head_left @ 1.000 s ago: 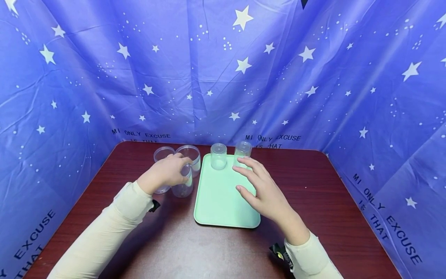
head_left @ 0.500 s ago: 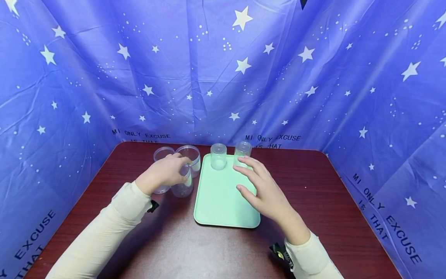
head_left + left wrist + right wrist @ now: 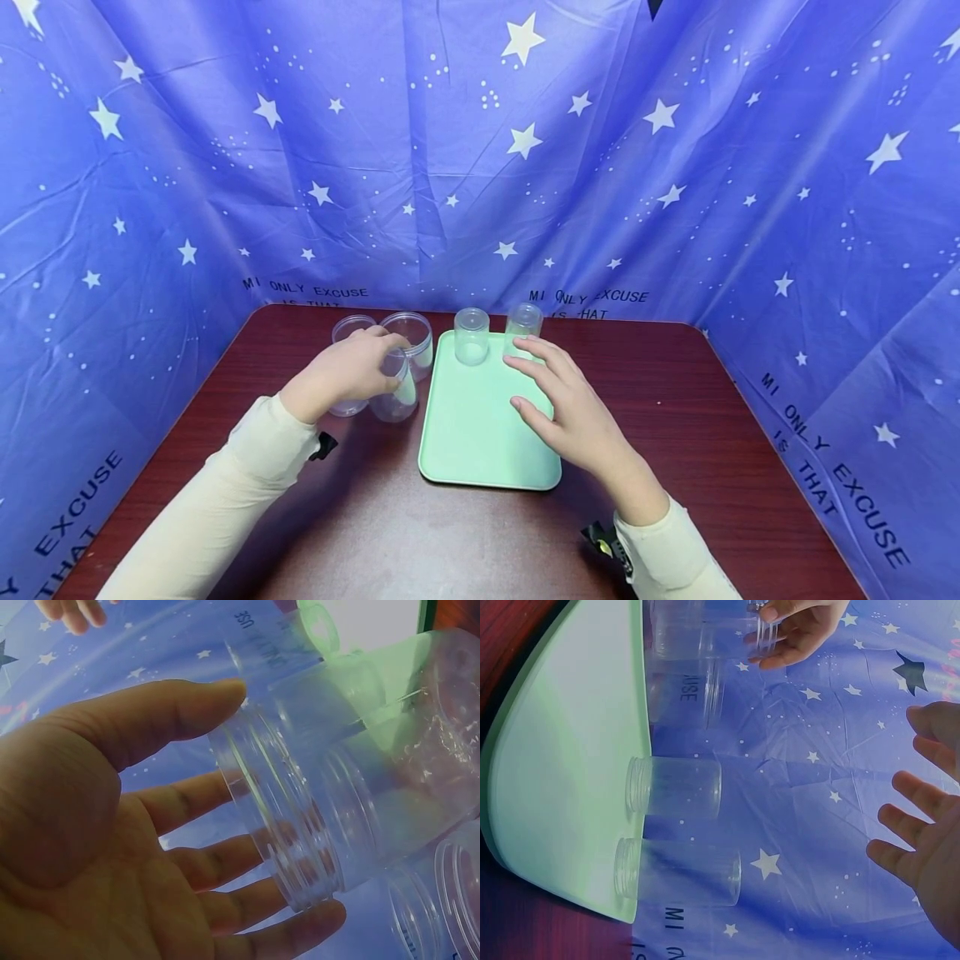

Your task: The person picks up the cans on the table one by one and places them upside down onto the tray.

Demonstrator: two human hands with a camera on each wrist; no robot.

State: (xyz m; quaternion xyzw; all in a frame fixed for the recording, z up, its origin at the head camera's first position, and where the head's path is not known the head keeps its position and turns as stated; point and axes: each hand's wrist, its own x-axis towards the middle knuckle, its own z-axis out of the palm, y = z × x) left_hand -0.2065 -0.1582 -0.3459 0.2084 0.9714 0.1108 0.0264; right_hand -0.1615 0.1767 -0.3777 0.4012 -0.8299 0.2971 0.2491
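Note:
At the left of the tray, my left hand [image 3: 341, 371] grips a clear plastic jar [image 3: 395, 406] by its threaded rim. The left wrist view shows the thumb on one side of that rim [image 3: 281, 814] and the fingers on the other. Two more clear jars, one at the left [image 3: 351, 407] and one behind [image 3: 418, 350], stand close by, partly hidden by this hand. My right hand [image 3: 577, 417] hovers over the right side of a pale green tray [image 3: 480, 454], fingers spread and holding nothing. Two clear jars, a shorter one [image 3: 472, 337] and a taller one [image 3: 523, 321], stand mouth down along the tray's far edge.
The dark red wooden table [image 3: 660, 442] extends around the tray on both sides and in front. A blue curtain [image 3: 450, 150] with white stars encloses the back and sides, close behind the far jars.
My left hand has shifted slightly to the left, and the jar in it has risen or tilted a little. The right hand and the jars on the tray stay in place.

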